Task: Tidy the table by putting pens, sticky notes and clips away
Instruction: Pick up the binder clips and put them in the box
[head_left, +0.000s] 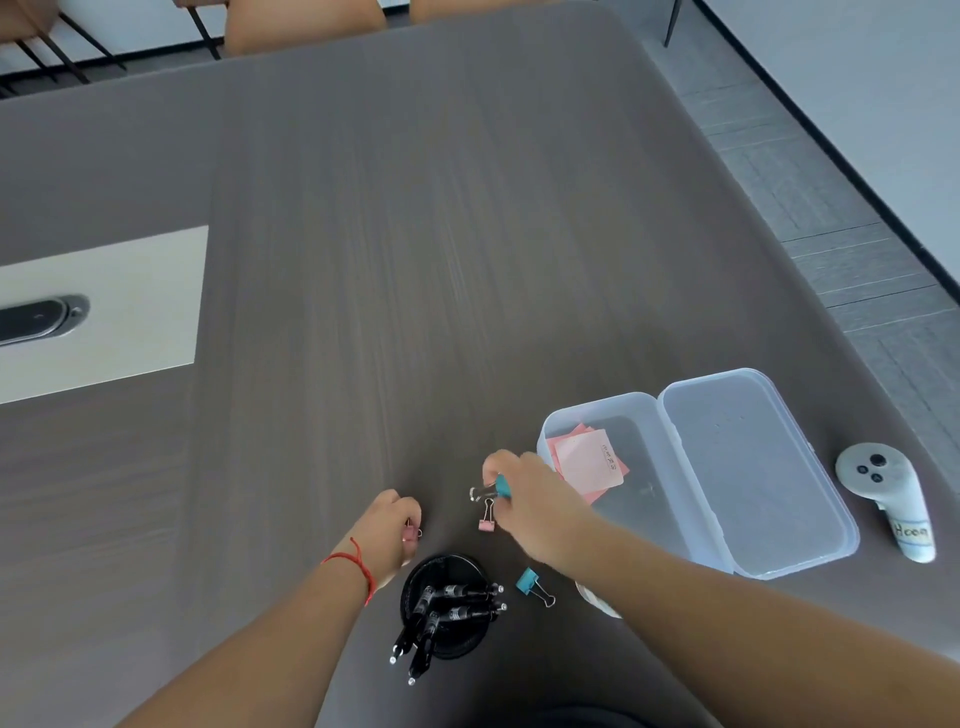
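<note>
My right hand (524, 499) pinches a teal binder clip (500, 486) just above the table, left of the clear plastic box (691, 525). A pink binder clip (487, 519) lies right below it. My left hand (392, 530), with a red string on the wrist, is closed on another pink clip (413, 531). A second teal clip (532, 584) lies near my right forearm. Pink sticky notes (589, 462) sit inside the open box. Several black pens (447, 613) stand in a black cup (457, 647).
The box lid (753, 467) lies open to the right. A white controller with a label (891, 499) lies near the table's right edge. A pale inset panel with a cable port (104, 306) is at the far left. Chairs stand behind the table.
</note>
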